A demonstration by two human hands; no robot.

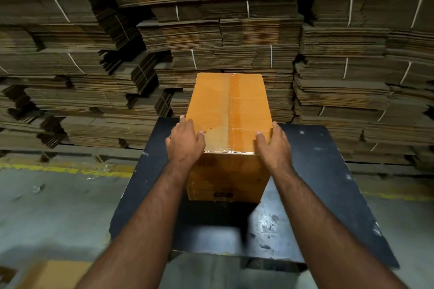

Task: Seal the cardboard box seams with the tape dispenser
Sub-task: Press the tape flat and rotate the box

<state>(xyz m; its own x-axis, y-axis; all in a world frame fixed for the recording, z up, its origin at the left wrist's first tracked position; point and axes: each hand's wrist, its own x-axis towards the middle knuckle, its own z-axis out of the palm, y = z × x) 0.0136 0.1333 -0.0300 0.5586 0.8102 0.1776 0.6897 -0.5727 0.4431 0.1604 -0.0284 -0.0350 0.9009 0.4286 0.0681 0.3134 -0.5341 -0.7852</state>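
The box [229, 119] stands on a black table [328, 171], its long side running away from the camera. Its top faces up and is lit a warm orange. A strip of clear tape [237, 110] runs lengthwise along the centre seam, from the far edge to the near edge, where it wrinkles and folds over the rim. Left of the seam, near the front, a patch of the top surface looks torn or peeled. The near face of the box is in shadow and bears a small dark printed mark low down.

The left hand [185, 141] lies on the near left corner of the top, fingers straight and a little spread, thumb resting on the top surface, the other fingers reaching over the left edge. The right hand [273, 145] sits at the near right corner, thumb pressed on the top and the fingers wrapped round the right edge down the side. Both forearms reach in from the bottom of the view.

The table is scuffed, with pale worn patches near its front right part. It stands on a grey concrete floor [58, 206] marked with a yellow line [47, 168]; a scrap of clear film lies on that line to the left. Behind the table, stacks of flat cardboard [234, 30], bundled with white straps, fill the whole background. A bit of tan cardboard shows at the bottom left corner.
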